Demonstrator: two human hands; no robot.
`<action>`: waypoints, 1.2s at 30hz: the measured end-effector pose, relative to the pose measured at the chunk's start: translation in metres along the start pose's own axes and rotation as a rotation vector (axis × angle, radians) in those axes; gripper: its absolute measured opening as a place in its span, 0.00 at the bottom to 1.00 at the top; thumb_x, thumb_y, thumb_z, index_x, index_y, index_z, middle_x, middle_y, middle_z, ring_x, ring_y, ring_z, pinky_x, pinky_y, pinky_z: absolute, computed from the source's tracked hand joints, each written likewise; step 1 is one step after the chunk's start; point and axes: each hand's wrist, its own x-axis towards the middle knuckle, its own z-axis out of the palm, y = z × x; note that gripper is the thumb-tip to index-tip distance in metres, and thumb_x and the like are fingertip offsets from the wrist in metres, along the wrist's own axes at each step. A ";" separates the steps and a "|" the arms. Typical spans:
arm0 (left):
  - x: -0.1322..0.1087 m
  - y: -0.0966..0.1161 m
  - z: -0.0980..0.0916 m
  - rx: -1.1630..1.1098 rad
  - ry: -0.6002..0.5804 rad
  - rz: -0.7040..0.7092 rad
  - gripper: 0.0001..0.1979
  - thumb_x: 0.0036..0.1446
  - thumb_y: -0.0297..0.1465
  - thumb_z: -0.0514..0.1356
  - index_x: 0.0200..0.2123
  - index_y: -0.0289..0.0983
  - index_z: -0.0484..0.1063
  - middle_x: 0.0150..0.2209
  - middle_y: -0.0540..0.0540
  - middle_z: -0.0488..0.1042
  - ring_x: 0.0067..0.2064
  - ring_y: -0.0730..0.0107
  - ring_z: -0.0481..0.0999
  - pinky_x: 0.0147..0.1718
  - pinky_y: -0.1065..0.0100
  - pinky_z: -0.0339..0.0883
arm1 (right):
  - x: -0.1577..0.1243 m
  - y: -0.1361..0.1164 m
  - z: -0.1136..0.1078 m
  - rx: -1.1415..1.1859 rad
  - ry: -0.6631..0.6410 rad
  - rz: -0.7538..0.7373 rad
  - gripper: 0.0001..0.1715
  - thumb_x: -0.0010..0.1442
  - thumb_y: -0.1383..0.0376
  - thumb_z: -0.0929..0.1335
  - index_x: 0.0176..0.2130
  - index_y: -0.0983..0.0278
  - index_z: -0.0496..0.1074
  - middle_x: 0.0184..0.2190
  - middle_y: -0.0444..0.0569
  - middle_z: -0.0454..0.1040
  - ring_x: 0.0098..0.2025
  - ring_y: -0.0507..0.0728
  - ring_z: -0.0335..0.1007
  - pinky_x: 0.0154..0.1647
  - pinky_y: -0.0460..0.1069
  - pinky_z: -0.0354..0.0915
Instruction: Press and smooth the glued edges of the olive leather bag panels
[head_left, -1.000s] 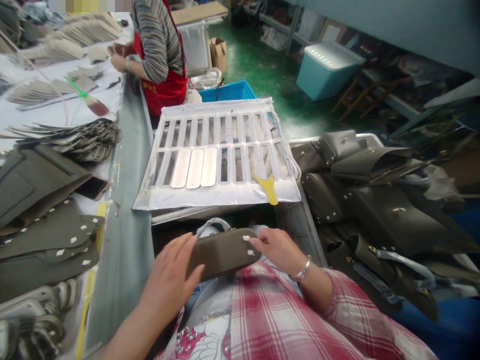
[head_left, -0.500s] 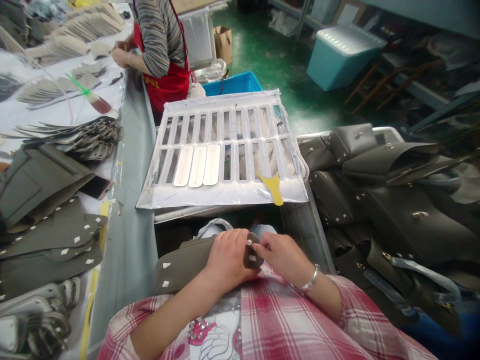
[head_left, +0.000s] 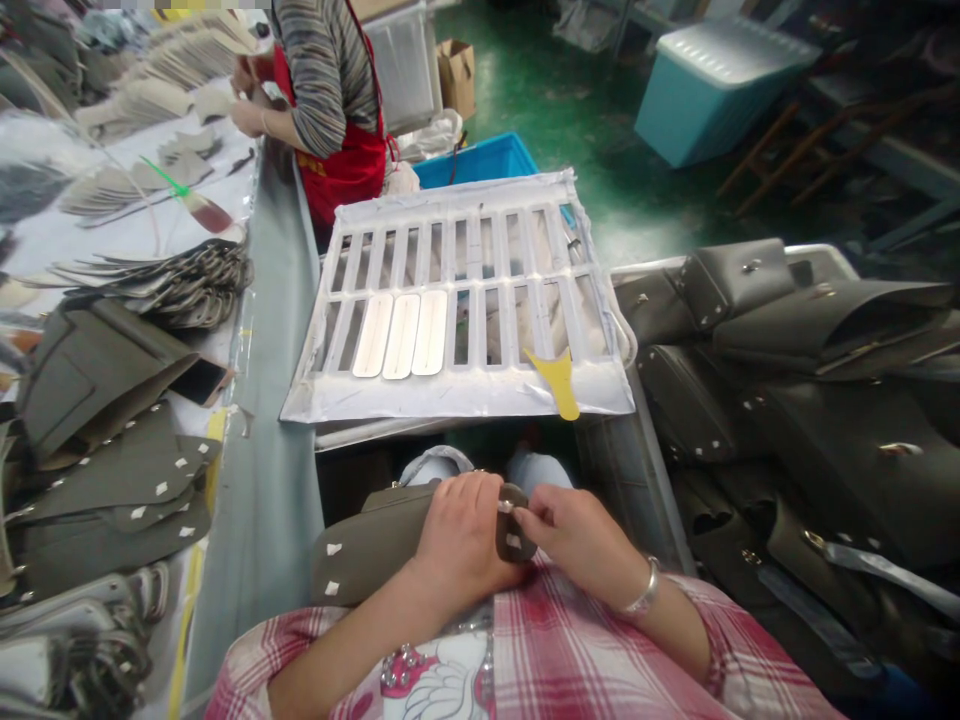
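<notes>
Olive-grey leather-like stuff makes up the bag [head_left: 367,545], which lies across the person's lap on the near side of the white rack [head_left: 465,398]. The left hand [head_left: 465,530] wraps over the bag close to its right end, fingers pressed together on top and thumb along the lower side. The right hand [head_left: 544,515] has thumb and forefinger brought together at a small white tab [head_left: 506,507] on that end, pinching it. More white tabs show on the bag's left end.

On the rack, three cream strips [head_left: 401,335] lie side by side left of its middle, each with a thin line down its length. A yellow scraper [head_left: 562,390] lies on the rack's near right edge.

Left of the rack stands a table [head_left: 281,350] with flat olive pieces [head_left: 112,500], a pile of straps [head_left: 202,275], a phone [head_left: 202,382] with a dark screen and a bottle [head_left: 208,213] with a green spout. Right of the rack is a heap of olive bags [head_left: 742,285] with metal clasps.

Beyond the rack are a blue bin [head_left: 480,160] and a co-worker in a red apron [head_left: 341,185]; its yellow marks look like lettering, too small to read. Nearest the viewer, the person's shirt front [head_left: 442,675] carries a wing drawing, pink shapes and silvery studs; whether it includes letters cannot be told.
</notes>
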 end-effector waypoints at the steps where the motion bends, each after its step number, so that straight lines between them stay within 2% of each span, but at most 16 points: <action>1: 0.001 0.000 0.001 0.002 -0.002 0.003 0.28 0.38 0.39 0.62 0.44 0.34 0.63 0.41 0.40 0.69 0.43 0.53 0.67 0.46 0.54 0.58 | 0.000 0.000 0.000 0.018 0.005 0.001 0.15 0.57 0.60 0.64 0.21 0.63 0.65 0.20 0.44 0.69 0.23 0.51 0.62 0.23 0.46 0.50; 6: -0.002 -0.004 -0.002 0.017 -0.026 0.025 0.31 0.37 0.39 0.64 0.45 0.34 0.63 0.44 0.38 0.69 0.46 0.51 0.67 0.48 0.53 0.59 | 0.002 0.001 0.002 0.041 0.016 0.012 0.13 0.55 0.61 0.64 0.22 0.63 0.62 0.19 0.43 0.67 0.22 0.51 0.60 0.23 0.46 0.49; 10: -0.015 -0.019 -0.012 0.043 -0.035 0.124 0.51 0.34 0.48 0.68 0.58 0.30 0.52 0.57 0.33 0.60 0.58 0.45 0.57 0.57 0.49 0.49 | 0.003 0.004 0.012 0.107 0.082 -0.008 0.13 0.54 0.59 0.65 0.25 0.62 0.57 0.19 0.40 0.63 0.22 0.50 0.56 0.23 0.46 0.51; 11: -0.019 -0.022 -0.015 0.056 -0.032 0.129 0.52 0.34 0.48 0.68 0.59 0.30 0.51 0.58 0.33 0.58 0.60 0.45 0.55 0.58 0.48 0.47 | 0.003 0.004 0.015 0.136 0.098 -0.022 0.13 0.54 0.59 0.65 0.26 0.61 0.56 0.20 0.40 0.61 0.22 0.50 0.56 0.23 0.46 0.52; 13: -0.024 -0.026 -0.017 0.063 -0.027 0.110 0.48 0.35 0.46 0.67 0.57 0.32 0.54 0.56 0.35 0.61 0.58 0.47 0.57 0.59 0.48 0.46 | 0.004 0.005 0.021 0.195 0.118 -0.046 0.14 0.55 0.57 0.64 0.27 0.61 0.56 0.21 0.40 0.60 0.23 0.50 0.55 0.24 0.46 0.54; 16: -0.024 -0.025 -0.016 0.042 -0.020 0.061 0.37 0.36 0.40 0.66 0.51 0.33 0.61 0.49 0.38 0.67 0.51 0.51 0.64 0.56 0.52 0.52 | 0.005 0.007 0.026 0.306 0.117 -0.063 0.14 0.55 0.55 0.64 0.29 0.62 0.57 0.24 0.41 0.60 0.25 0.51 0.57 0.26 0.46 0.58; 19: -0.025 -0.022 -0.017 0.044 -0.021 0.045 0.35 0.36 0.40 0.66 0.49 0.33 0.62 0.47 0.38 0.68 0.50 0.52 0.65 0.56 0.51 0.51 | 0.003 0.010 0.026 0.362 0.059 -0.067 0.16 0.55 0.52 0.64 0.32 0.63 0.60 0.26 0.44 0.64 0.27 0.52 0.62 0.28 0.47 0.62; 20: -0.028 -0.023 -0.019 0.050 -0.026 0.058 0.37 0.36 0.41 0.66 0.51 0.32 0.61 0.49 0.37 0.67 0.52 0.51 0.64 0.58 0.50 0.48 | 0.002 0.011 0.024 0.332 0.053 -0.063 0.18 0.55 0.52 0.64 0.34 0.64 0.60 0.27 0.45 0.66 0.28 0.53 0.64 0.28 0.48 0.63; 22: -0.040 -0.032 -0.031 0.057 -0.034 0.085 0.44 0.37 0.44 0.67 0.56 0.33 0.57 0.55 0.36 0.63 0.57 0.49 0.58 0.60 0.46 0.39 | -0.002 0.009 0.018 0.183 0.139 -0.093 0.21 0.56 0.51 0.64 0.41 0.65 0.62 0.32 0.49 0.70 0.32 0.55 0.67 0.33 0.50 0.67; 24: -0.062 -0.050 -0.049 0.043 -0.017 0.067 0.50 0.38 0.48 0.67 0.60 0.35 0.50 0.61 0.37 0.56 0.62 0.48 0.51 0.60 0.43 0.34 | -0.006 -0.001 0.012 -0.055 0.273 -0.239 0.30 0.55 0.49 0.65 0.50 0.66 0.60 0.43 0.55 0.69 0.41 0.59 0.68 0.43 0.55 0.67; 25: -0.076 -0.061 -0.059 0.022 0.013 0.026 0.51 0.38 0.48 0.67 0.61 0.36 0.49 0.61 0.38 0.55 0.62 0.48 0.50 0.61 0.44 0.34 | -0.007 -0.008 0.011 -0.182 0.313 -0.353 0.35 0.54 0.48 0.66 0.54 0.65 0.58 0.49 0.57 0.67 0.48 0.61 0.66 0.49 0.58 0.64; 27: -0.105 -0.086 -0.076 -0.069 0.115 -0.130 0.46 0.40 0.46 0.67 0.60 0.38 0.52 0.60 0.40 0.58 0.61 0.52 0.54 0.60 0.50 0.43 | -0.007 -0.028 0.015 -0.397 0.280 -0.605 0.45 0.52 0.47 0.67 0.60 0.66 0.52 0.57 0.58 0.60 0.57 0.64 0.56 0.57 0.60 0.57; 28: -0.120 -0.098 -0.082 -0.143 0.179 -0.240 0.40 0.43 0.45 0.66 0.57 0.38 0.56 0.56 0.40 0.62 0.58 0.55 0.59 0.58 0.54 0.51 | -0.006 -0.040 0.021 -0.474 0.230 -0.705 0.49 0.51 0.46 0.68 0.61 0.67 0.49 0.59 0.59 0.57 0.60 0.65 0.53 0.59 0.61 0.55; 30: -0.144 -0.118 -0.087 -0.319 0.280 -0.466 0.26 0.48 0.42 0.63 0.48 0.38 0.64 0.46 0.44 0.69 0.47 0.63 0.69 0.46 0.63 0.63 | 0.001 -0.064 0.041 -0.560 0.146 -0.844 0.54 0.49 0.46 0.69 0.62 0.69 0.48 0.60 0.60 0.55 0.61 0.65 0.50 0.60 0.61 0.54; 32: -0.158 -0.130 -0.082 -0.471 0.321 -0.615 0.17 0.49 0.41 0.62 0.39 0.38 0.66 0.34 0.49 0.70 0.35 0.69 0.70 0.35 0.69 0.65 | 0.009 -0.086 0.065 -0.590 0.088 -0.920 0.56 0.46 0.45 0.70 0.62 0.71 0.49 0.61 0.61 0.55 0.61 0.66 0.50 0.60 0.61 0.53; 36: -0.163 -0.141 -0.066 -0.646 0.361 -0.668 0.14 0.49 0.41 0.62 0.30 0.37 0.65 0.23 0.55 0.63 0.26 0.76 0.63 0.26 0.74 0.57 | 0.025 -0.113 0.103 -0.604 0.039 -0.951 0.55 0.45 0.46 0.72 0.60 0.73 0.54 0.58 0.62 0.60 0.58 0.67 0.55 0.58 0.61 0.54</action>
